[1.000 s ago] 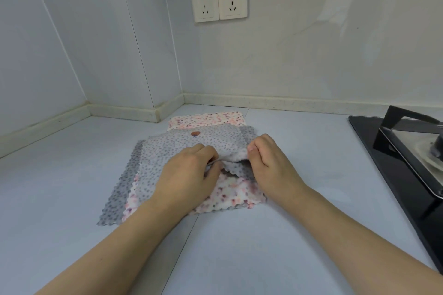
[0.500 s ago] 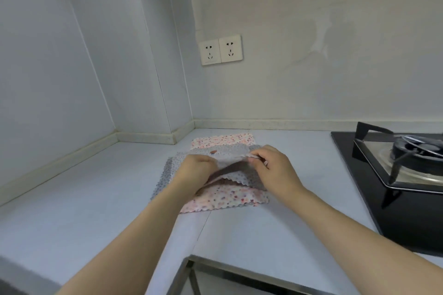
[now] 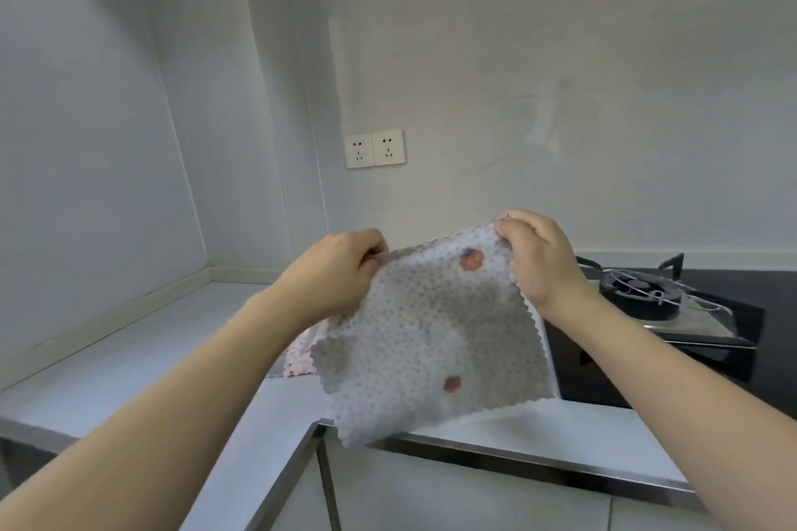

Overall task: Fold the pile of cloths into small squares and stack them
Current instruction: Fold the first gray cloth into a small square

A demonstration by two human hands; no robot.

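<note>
So you've got the grey dotted cloth point(image 3: 431, 336) up in the air, left hand point(image 3: 340, 272) pinching one top corner, right hand point(image 3: 537, 259) pinching the other, and it hangs toward 6 o'clock over the counter edge point(image 3: 539, 451). The top edge runs roughly 9 to 3 (right end higher). The rest of the pile point(image 3: 297, 354) sits behind it near your left wrist, so I'd guess the fold goes side to side.
</note>
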